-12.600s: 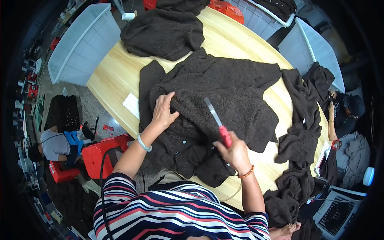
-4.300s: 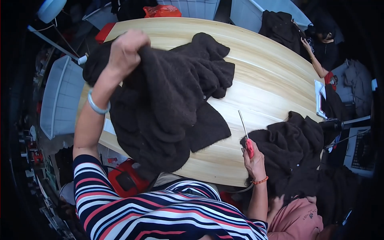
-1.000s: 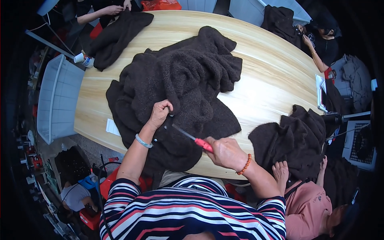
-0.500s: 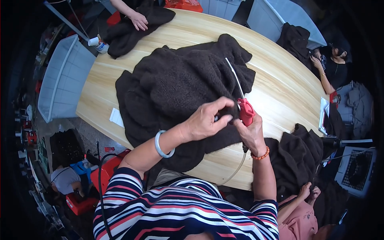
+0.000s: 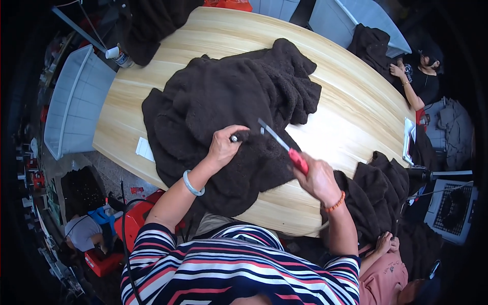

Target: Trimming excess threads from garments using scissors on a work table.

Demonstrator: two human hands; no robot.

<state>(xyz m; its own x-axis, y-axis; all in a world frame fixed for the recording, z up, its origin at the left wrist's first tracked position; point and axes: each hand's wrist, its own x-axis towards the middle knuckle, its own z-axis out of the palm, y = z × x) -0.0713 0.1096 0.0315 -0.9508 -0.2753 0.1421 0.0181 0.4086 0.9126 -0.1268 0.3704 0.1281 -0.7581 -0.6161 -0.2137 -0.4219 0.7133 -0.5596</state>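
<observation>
A dark brown knitted garment (image 5: 223, 91) lies bunched over the middle of the table. My left hand (image 5: 223, 145) is closed on a fold of it, the fingers pinching the knit. A ring shows on one finger and a pale bangle on the wrist. My right hand (image 5: 317, 178) grips a red-handled tool (image 5: 299, 161) with a long, narrow metal blade or rod; its exact kind is unclear. The tool slants up and left over the garment, its tip a little right of my left fingers. Whether the tip touches the knit I cannot tell.
The wooden table (image 5: 345, 96) carries more dark knitwear (image 5: 376, 188) at right and a white paper tag (image 5: 145, 148) at left. Grey bins (image 5: 71, 101) stand around it. A co-worker in pink (image 5: 386, 269) sits near right, another person (image 5: 422, 84) far right.
The tool has swung from upright to slanting left, and my right hand has turned over. My left hand has moved left and down. At far left, another person's garment is lifted.
</observation>
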